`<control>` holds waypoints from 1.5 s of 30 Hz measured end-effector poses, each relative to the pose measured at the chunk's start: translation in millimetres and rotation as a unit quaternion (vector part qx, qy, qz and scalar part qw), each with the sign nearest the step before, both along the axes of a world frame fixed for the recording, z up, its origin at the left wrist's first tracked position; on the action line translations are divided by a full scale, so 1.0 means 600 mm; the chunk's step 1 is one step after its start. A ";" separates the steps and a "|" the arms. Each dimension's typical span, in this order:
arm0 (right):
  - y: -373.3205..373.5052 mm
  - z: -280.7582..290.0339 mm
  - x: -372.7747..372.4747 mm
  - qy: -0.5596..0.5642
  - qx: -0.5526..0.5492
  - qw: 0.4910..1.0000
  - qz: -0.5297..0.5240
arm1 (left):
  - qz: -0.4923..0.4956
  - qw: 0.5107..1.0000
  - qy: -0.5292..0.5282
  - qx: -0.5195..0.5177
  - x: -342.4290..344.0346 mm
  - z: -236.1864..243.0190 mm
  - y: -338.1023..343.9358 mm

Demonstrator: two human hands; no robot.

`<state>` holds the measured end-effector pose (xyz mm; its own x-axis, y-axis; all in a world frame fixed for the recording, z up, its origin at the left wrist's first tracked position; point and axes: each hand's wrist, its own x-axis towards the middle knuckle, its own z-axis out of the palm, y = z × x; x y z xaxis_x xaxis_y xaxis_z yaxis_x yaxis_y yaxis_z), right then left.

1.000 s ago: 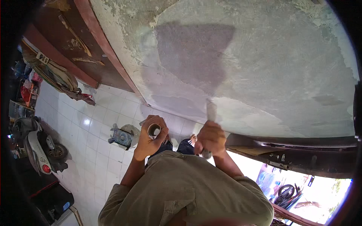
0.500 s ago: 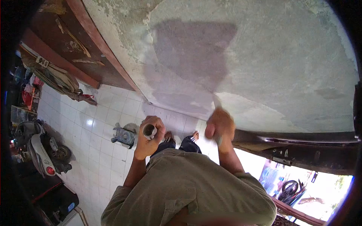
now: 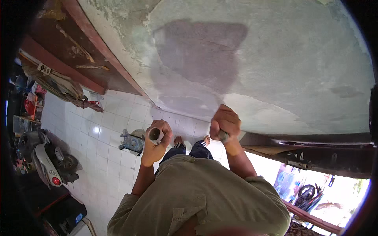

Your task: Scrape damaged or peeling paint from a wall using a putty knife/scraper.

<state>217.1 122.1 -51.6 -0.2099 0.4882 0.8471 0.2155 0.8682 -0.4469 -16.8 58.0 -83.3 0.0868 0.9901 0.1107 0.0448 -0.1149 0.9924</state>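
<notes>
In front of my waist, my left hand (image 3: 162,142) is closed around a hollow pale tube (image 3: 156,135), whose round open end faces up. My right hand (image 3: 227,122) is a fist at the foot of the patchy grey-green wall (image 3: 283,70), close to or touching its surface. The butt of a short handle (image 3: 223,136) sticks out below that fist. The tool's far end is hidden behind my fingers. A dark shadow lies on the wall above both hands.
A small blue-grey stool-like object (image 3: 132,142) stands on the white tiled floor (image 3: 106,157) left of my feet. Further left are a scooter (image 3: 47,163) and a hanging cloth (image 3: 59,82). A brown wooden door (image 3: 67,43) borders the wall. At right, a dark ledge (image 3: 311,155) runs above a bright opening.
My right hand has shifted slightly up and left along the wall; it was blurred and a thin blade-like tip showed above it. My left hand and the tube stay nearly in place.
</notes>
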 end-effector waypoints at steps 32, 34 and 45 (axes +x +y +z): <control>-0.123 -0.002 0.024 -0.023 0.053 0.997 -0.046 | -0.050 0.874 0.369 0.313 0.149 -0.007 0.112; -0.134 0.007 0.028 -0.011 0.049 0.997 -0.063 | -0.063 0.853 0.393 0.338 0.184 -0.040 0.136; -0.182 0.007 0.061 -0.026 -0.053 0.993 -0.103 | -0.339 0.745 0.567 -0.090 0.134 -0.359 0.049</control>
<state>253.7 12.9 -47.4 -0.1389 0.6113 0.7791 0.4083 0.7521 -0.5173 63.6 87.5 -298.7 0.5097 0.6658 -0.5448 0.8592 -0.3619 0.3616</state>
